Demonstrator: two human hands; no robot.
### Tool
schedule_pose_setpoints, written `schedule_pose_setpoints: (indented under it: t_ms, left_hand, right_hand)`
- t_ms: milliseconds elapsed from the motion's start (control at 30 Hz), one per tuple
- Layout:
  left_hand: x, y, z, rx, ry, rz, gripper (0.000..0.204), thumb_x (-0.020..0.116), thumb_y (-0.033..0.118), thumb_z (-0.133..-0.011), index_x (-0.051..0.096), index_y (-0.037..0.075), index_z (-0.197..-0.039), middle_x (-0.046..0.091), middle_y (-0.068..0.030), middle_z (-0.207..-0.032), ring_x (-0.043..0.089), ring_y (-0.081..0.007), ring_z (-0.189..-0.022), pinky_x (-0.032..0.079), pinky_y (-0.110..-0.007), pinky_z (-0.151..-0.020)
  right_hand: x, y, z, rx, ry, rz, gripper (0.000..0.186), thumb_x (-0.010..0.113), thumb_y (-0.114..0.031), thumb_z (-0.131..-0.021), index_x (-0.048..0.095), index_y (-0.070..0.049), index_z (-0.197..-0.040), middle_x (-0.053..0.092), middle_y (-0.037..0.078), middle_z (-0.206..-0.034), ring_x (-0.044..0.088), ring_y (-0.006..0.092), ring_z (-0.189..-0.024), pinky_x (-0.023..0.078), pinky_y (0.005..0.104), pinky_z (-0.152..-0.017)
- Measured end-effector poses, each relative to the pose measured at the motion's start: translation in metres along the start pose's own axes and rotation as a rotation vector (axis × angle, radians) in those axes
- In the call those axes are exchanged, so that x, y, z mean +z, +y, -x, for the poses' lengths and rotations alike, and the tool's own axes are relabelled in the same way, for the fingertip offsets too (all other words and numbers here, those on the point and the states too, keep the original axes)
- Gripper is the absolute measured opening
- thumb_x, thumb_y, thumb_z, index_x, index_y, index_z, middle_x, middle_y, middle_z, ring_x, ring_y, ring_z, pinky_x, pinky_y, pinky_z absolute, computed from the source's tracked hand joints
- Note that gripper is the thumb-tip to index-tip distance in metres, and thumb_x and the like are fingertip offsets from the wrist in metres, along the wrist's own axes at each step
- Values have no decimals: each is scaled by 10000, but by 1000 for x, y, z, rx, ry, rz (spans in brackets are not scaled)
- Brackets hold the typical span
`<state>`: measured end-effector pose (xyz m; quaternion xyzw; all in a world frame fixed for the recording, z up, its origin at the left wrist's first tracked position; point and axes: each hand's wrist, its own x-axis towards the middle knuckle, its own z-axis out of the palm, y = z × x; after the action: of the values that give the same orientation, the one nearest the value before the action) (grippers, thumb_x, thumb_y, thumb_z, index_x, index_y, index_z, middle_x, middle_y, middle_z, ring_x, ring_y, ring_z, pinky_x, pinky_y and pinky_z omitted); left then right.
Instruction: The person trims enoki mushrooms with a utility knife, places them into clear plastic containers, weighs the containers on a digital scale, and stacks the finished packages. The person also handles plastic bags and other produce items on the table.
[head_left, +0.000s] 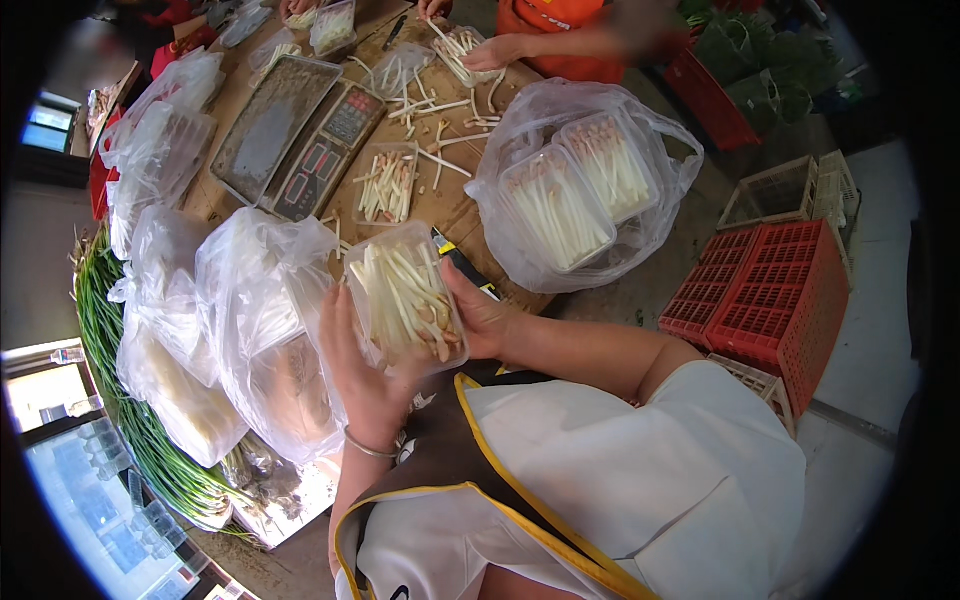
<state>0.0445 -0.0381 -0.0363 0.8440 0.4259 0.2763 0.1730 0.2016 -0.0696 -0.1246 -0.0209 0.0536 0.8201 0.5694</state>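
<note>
Between my two hands is a clear plastic box (460,340) filled with pale white vegetable stalks (400,290). My left hand (365,370), with a bangle at the wrist, has its fingers along the box's left side and its thumb near the front. My right hand (482,310) grips the right side. Just beyond the box lies a yellow-and-black tool (462,258), partly hidden, which may be a cutter. Another box of shorter stalks (386,184) stands farther off on the table.
A digital scale (310,175) sits at the back left. Bagged goods (265,290) crowd my left, beside long green onions (120,370). To the right, an open plastic bag (520,255) holds two filled boxes. Across the table, a co-worker's hands (495,52) handle stalks. Red crates (770,290) stand right.
</note>
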Motion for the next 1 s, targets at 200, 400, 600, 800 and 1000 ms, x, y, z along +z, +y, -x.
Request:
schedule_pose_setpoints:
  t_ms: [200,400,600,800,1000]
  left_hand:
    - [10,11,4,-97,-202,32,1171,846,413,-599,243,-69,-1480,368,-318,-1452,405,-444,-1319,347,-473,-1083]
    - [15,8,5,-7,-241,37,1043,807,379,-700,271,-51,-1485,306,-306,-1506,329,-429,-1397,304,-455,-1131]
    - [20,-13,5,-149,-68,763,796,586,400,-944,245,-52,-1504,285,-193,-1562,297,-296,-1440,216,-387,-1178]
    - [32,-96,5,-535,-159,708,458,376,349,-1058,499,20,-1353,598,-69,-1214,570,-188,-1126,413,-326,-1012]
    - [47,-63,16,-643,-436,1157,760,372,560,-1008,81,112,-1548,332,-136,-1524,567,-313,-1188,481,-439,-966]
  right_hand:
    - [-5,4,1,8,68,45,645,572,-521,-937,447,-91,-1402,565,110,-1343,565,264,-1213,445,471,-1054]
    - [-9,3,3,4,82,67,619,581,-508,-937,474,-87,-1378,590,108,-1309,579,256,-1194,456,452,-1047]
    - [-16,-6,1,-24,29,145,672,585,-536,-921,462,-69,-1389,578,136,-1322,599,292,-1168,464,480,-1032]
    - [-19,-37,-4,-34,97,84,700,484,-561,-950,431,-41,-1415,550,206,-1341,567,379,-1198,442,531,-1040]
    - [-21,-36,-23,-195,235,225,602,502,-480,-961,480,-41,-1373,597,167,-1294,604,299,-1161,467,475,-1026]
